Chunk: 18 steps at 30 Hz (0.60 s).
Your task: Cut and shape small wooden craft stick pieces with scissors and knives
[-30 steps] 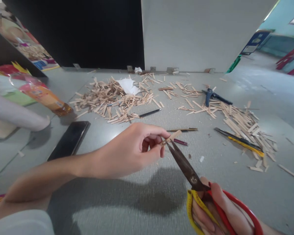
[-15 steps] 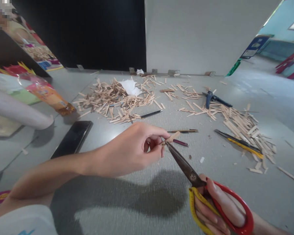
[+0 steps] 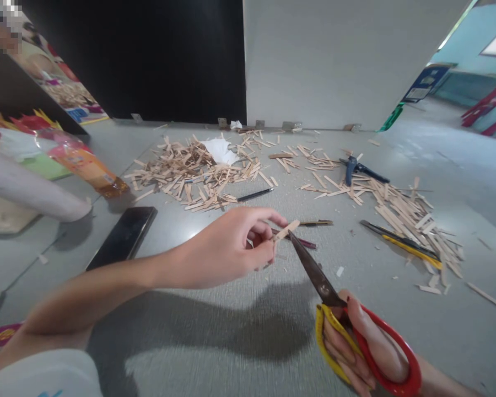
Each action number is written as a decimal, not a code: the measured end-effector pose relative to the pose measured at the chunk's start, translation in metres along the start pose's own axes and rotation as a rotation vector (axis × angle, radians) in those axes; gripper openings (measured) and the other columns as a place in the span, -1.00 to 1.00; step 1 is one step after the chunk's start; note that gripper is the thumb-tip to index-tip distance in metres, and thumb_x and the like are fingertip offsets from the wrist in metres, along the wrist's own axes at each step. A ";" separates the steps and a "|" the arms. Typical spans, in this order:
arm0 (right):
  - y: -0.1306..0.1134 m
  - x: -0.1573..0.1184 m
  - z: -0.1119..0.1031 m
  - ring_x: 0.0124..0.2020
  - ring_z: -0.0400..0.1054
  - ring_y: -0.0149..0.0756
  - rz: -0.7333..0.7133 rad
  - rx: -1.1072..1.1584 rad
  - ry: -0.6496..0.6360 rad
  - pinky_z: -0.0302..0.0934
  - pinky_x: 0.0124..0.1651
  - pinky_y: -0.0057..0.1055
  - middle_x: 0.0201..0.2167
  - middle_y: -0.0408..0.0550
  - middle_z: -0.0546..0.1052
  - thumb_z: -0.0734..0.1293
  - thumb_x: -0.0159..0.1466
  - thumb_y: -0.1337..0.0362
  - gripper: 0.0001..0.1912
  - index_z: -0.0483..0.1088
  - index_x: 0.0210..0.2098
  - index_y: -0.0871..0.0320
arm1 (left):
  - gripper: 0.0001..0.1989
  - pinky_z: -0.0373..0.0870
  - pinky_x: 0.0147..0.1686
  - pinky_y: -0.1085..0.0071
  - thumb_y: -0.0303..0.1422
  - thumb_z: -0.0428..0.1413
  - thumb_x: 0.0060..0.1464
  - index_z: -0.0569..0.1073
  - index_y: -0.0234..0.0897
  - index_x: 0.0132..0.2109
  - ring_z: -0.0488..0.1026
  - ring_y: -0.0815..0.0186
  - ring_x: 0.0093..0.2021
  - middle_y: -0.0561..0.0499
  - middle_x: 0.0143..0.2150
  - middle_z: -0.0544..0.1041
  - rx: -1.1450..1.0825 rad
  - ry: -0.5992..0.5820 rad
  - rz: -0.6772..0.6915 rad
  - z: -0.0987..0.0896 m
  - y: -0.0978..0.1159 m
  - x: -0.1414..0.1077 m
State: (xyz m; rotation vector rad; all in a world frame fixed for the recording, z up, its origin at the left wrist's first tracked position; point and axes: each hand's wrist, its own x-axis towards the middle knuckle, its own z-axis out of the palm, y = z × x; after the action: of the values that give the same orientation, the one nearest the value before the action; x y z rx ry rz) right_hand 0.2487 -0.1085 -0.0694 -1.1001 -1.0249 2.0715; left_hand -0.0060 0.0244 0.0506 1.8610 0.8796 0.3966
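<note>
My left hand [image 3: 231, 245] is closed, pinching a small flat wooden stick [image 3: 287, 230] that points up and to the right from its fingertips. In my right hand [image 3: 382, 344] is a pair of scissors [image 3: 320, 281] with one red and one yellow handle. Its dark blades look nearly closed, and their tips lie at the stick, though I cannot tell whether they touch it. Behind the stick, a dark red pen [image 3: 308, 243] and a thin brownish pen-like tool [image 3: 320, 223] rest on the table.
A heap of wooden sticks [image 3: 182, 171] and a white tissue [image 3: 221, 150] are at the back. Toward the right lie blue-handled cutters [image 3: 351, 165], a yellow-black utility knife [image 3: 405, 242] and more sticks [image 3: 397, 204]. A phone [image 3: 122, 237] and a bottle [image 3: 89, 165] are on the left.
The stick has tilted and shifted in the left fingertips, and the forefinger has lifted a little. The scissors' tips have moved slightly up and right along the stick.
</note>
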 end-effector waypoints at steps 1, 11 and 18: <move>0.001 0.000 -0.001 -0.88 0.01 -0.54 -0.026 0.002 0.006 -0.16 -0.81 -0.63 -0.85 -0.36 0.09 0.12 0.27 -0.63 -0.13 0.16 -0.61 0.04 | -0.62 0.32 -0.54 0.51 -0.40 0.15 0.27 0.53 -0.29 0.20 0.47 0.37 -0.48 0.07 -0.38 0.62 -0.021 0.021 -0.014 -0.001 0.001 0.000; -0.003 -0.015 0.001 -0.58 0.18 -0.49 -0.205 0.026 -0.038 0.37 -0.38 -0.49 -0.51 -0.26 0.34 0.20 0.43 -0.43 -0.31 0.32 -0.31 0.10 | -0.82 0.46 -0.54 0.59 -0.45 0.12 0.35 0.57 -0.28 0.03 0.53 0.40 -0.43 0.03 -0.28 0.65 -0.093 0.050 0.015 0.003 -0.001 -0.003; 0.001 -0.026 -0.003 -0.62 0.07 -0.50 -0.133 -0.070 -0.025 0.24 -0.46 -0.50 -0.53 -0.27 0.28 0.19 0.43 -0.45 -0.30 0.34 -0.26 0.11 | -0.88 0.59 -0.54 0.56 -0.41 0.13 0.38 0.51 -0.26 0.01 0.58 0.33 -0.38 0.01 -0.27 0.62 -0.193 0.004 -0.008 0.010 -0.004 -0.002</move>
State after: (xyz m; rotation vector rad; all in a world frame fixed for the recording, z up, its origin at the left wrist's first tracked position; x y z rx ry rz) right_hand 0.2640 -0.1280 -0.0607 -1.0138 -1.1590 1.9613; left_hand -0.0031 0.0176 0.0431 1.6795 0.8214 0.4638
